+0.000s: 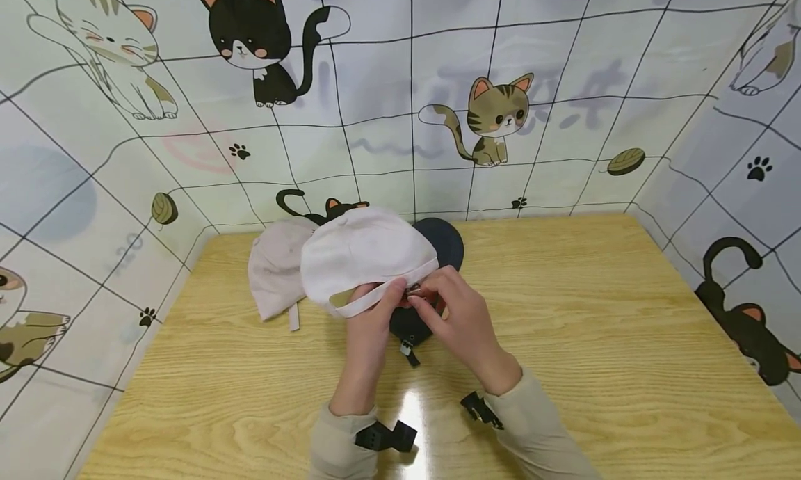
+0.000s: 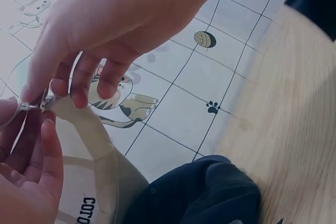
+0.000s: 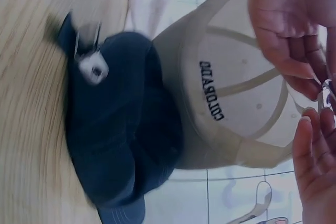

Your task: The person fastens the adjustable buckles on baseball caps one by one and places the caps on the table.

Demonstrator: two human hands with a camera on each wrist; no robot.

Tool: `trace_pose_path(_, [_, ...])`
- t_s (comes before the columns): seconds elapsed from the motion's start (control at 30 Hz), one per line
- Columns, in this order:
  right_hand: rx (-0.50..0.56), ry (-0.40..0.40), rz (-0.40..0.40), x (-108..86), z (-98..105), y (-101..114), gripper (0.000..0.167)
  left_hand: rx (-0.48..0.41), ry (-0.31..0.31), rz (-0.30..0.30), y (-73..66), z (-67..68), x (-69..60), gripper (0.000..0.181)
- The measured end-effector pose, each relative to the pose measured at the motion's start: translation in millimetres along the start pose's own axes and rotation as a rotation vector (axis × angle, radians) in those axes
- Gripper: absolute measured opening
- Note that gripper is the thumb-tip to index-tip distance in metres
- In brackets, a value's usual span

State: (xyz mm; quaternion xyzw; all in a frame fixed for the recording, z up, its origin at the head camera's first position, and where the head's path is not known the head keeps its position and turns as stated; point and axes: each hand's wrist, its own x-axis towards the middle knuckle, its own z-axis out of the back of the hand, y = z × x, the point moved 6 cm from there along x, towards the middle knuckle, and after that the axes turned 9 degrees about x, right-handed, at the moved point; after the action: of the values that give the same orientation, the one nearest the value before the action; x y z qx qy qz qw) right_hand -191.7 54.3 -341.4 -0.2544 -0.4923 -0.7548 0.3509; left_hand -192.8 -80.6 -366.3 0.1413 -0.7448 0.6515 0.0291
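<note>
A white baseball cap (image 1: pixel 369 243) is held up with its back opening and strap facing me. My left hand (image 1: pixel 374 320) pinches the cap's strap between thumb and fingers. Close beside it, the fingertips of my right hand (image 1: pixel 462 320) pinch the strap at its small metal buckle (image 1: pixel 413 291). Fingers partly cover the buckle, which also shows in the left wrist view as a small shiny buckle (image 2: pixel 46 102). Dark lettering (image 3: pixel 211 92) marks the cap's front, seen through the fabric in the right wrist view.
Behind and below the white cap lies a navy cap (image 1: pixel 409 325), its buckled strap (image 1: pixel 408 351) pointing towards me. A pale pink cap (image 1: pixel 275 268) lies to the left. All are on a wooden table (image 1: pixel 563 341) backed by a cat-patterned wall covering (image 1: pixel 375 146).
</note>
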Motion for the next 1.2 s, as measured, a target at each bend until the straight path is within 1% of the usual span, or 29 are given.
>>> trace_pose_path(0.07, [0.082,-0.001,-0.063,0.4,1,-3,0.009,-0.010,0.010,-0.012,-1.6,1.2,1.1,0.028])
trace_pose_path(0.13, [0.193,-0.005,-0.155,0.4,1,-8,0.007,-0.006,0.017,-0.021,-3.1,2.9,1.7,0.027])
trace_pose_path(0.23, [0.392,-0.018,-0.307,-0.5,2,-15,0.010,0.017,0.040,-0.027,-5.4,4.0,2.0,0.026])
trace_pose_path(0.37, [0.613,-0.078,-0.458,-2.3,5,-22,0.013,0.034,0.090,-0.026,-8.0,1.1,1.0,0.024])
trace_pose_path(0.43, [0.687,-0.120,-0.518,-3.5,6,-25,0.016,0.012,0.112,-0.035,-9.7,-1.0,0.4,0.022])
trace_pose_path(0.57, [0.832,-0.205,-0.622,-5.8,8,-30,0.020,-0.069,0.146,-0.075,-14.6,-4.4,-1.8,0.018])
trace_pose_path(0.63, [0.903,-0.239,-0.649,-6.0,9,-31,0.020,-0.102,0.160,-0.090,-16.9,-5.7,-2.9,0.016])
trace_pose_path(0.7, [0.946,-0.261,-0.663,-6.2,9,-31,0.019,-0.127,0.176,-0.100,-18.3,-6.8,-3.8,0.014])
trace_pose_path(0.9, [0.994,-0.280,-0.688,-6.8,8,-32,0.016,-0.173,0.207,-0.153,-20.9,-5.6,-5.6,0.009])
trace_pose_path(1.0, [1.045,-0.294,-0.702,-6.7,8,-32,0.014,-0.170,0.219,-0.171,-21.3,-5.2,-6.3,0.007])
trace_pose_path(1.1, [1.096,-0.311,-0.709,-6.4,10,-32,0.011,-0.142,0.217,-0.172,-20.4,-5.7,-6.1,0.007])
trace_pose_path(1.2, [1.119,-0.314,-0.706,-5.9,11,-31,0.009,-0.118,0.209,-0.166,-19.2,-6.2,-5.6,0.007])
